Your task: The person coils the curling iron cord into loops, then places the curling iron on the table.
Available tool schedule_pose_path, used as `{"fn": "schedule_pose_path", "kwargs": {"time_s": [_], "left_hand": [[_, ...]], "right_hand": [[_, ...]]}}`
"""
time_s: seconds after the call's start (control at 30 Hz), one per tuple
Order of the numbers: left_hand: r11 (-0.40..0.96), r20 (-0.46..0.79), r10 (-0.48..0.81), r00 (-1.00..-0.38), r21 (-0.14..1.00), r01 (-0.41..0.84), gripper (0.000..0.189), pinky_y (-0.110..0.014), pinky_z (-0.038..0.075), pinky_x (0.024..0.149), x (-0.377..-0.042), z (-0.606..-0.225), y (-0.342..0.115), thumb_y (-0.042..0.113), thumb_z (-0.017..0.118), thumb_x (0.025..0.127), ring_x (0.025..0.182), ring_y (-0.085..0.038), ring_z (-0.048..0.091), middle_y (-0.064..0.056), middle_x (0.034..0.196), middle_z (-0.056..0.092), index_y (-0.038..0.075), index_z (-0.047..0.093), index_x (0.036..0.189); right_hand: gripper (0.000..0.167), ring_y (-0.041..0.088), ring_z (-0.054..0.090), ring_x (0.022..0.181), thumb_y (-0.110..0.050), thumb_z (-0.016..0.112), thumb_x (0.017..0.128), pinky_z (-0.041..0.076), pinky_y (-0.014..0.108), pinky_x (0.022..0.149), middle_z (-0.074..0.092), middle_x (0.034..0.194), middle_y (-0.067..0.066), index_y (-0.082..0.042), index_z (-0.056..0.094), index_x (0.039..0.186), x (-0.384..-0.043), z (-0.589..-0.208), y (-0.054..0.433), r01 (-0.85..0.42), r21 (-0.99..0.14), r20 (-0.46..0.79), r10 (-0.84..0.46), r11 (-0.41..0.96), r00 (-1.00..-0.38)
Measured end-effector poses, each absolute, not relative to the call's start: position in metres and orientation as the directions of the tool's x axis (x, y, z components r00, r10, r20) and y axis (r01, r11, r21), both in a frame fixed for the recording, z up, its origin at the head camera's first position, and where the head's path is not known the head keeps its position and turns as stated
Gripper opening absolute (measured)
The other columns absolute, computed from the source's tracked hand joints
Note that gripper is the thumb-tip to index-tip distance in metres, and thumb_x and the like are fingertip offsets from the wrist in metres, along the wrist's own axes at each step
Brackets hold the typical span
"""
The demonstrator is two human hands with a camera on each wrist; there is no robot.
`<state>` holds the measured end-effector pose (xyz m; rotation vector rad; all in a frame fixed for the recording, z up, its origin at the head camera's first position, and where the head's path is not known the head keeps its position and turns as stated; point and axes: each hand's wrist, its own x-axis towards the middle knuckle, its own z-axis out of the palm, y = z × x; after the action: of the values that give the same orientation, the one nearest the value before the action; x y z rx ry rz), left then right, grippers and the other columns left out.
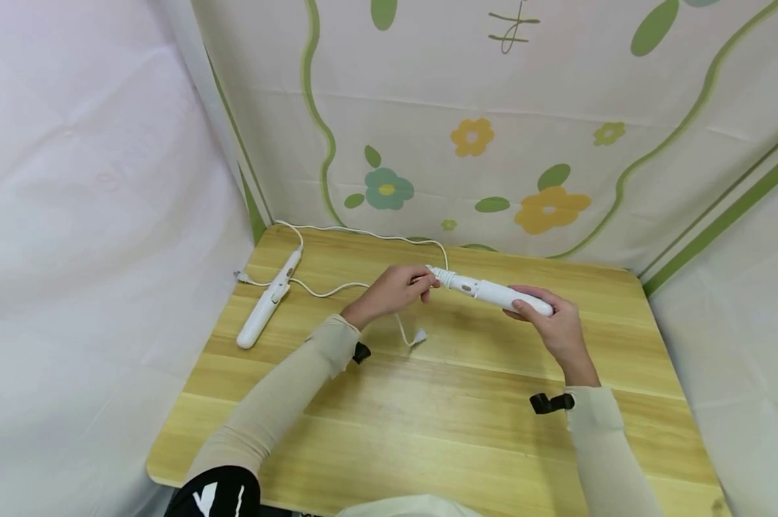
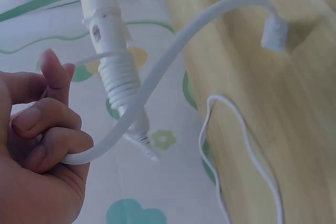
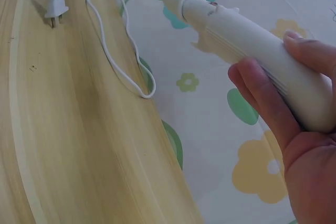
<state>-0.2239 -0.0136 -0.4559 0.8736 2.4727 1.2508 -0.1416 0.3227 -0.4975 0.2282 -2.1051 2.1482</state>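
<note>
In the head view, my right hand [image 1: 552, 323] grips the thick smooth end of a white hair straightener [image 1: 495, 293], held up above the table and lying nearly level. White cord is wound in several coils [image 2: 119, 80] round its narrow handle. Beside that handle my left hand [image 1: 395, 289] holds the power cord [image 2: 171, 56], its fingers curled round it in the left wrist view. From this hand the cord's free end hangs down to a two-pin plug [image 3: 55, 6] near the tabletop. Thumb and fingers of my right hand lie on opposite sides of the body.
On the left of the wooden table [image 1: 466, 438] lies a second white hair straightener [image 1: 263, 314]. A white plug [image 1: 242, 276] lies near the left edge. Loose white cord [image 1: 376, 235] runs along the back, by a flower-printed cloth wall [image 1: 421, 143].
</note>
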Motion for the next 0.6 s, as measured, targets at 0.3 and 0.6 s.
{"fn": "schedule_pose_path", "kwargs": {"time_s": [0.3, 0.6], "left_hand": [[0.545, 0.106, 0.650, -0.753, 0.626, 0.558, 0.029, -0.029, 0.046, 0.071, -0.230, -0.441, -0.021, 0.032, 0.057, 0.116, 0.066, -0.007, 0.055, 0.005, 0.085, 0.075, 0.015, 0.080, 0.113], [0.498, 0.138, 0.705, -0.696, 0.602, 0.624, 0.026, -0.028, 0.050, 0.073, -0.235, -0.433, -0.022, 0.035, 0.064, 0.112, 0.073, -0.006, 0.064, 0.007, 0.089, 0.079, 0.017, 0.082, 0.113]], "right_hand": [[0.034, 0.018, 0.082, 0.098, 0.001, 0.068, 0.106, 0.064, 0.034, 0.089, 0.075, 0.129, 0.001, 0.018, 0.064, 0.135, -0.135, -0.496, 0.324, -0.160, -0.985, 0.149, -0.157, 0.060, -0.976], [0.030, 0.022, 0.079, 0.111, 0.008, 0.063, 0.106, 0.065, 0.043, 0.087, 0.077, 0.131, 0.003, 0.022, 0.063, 0.133, -0.127, -0.490, 0.329, -0.185, -0.983, 0.176, -0.295, 0.003, -0.939]]}}
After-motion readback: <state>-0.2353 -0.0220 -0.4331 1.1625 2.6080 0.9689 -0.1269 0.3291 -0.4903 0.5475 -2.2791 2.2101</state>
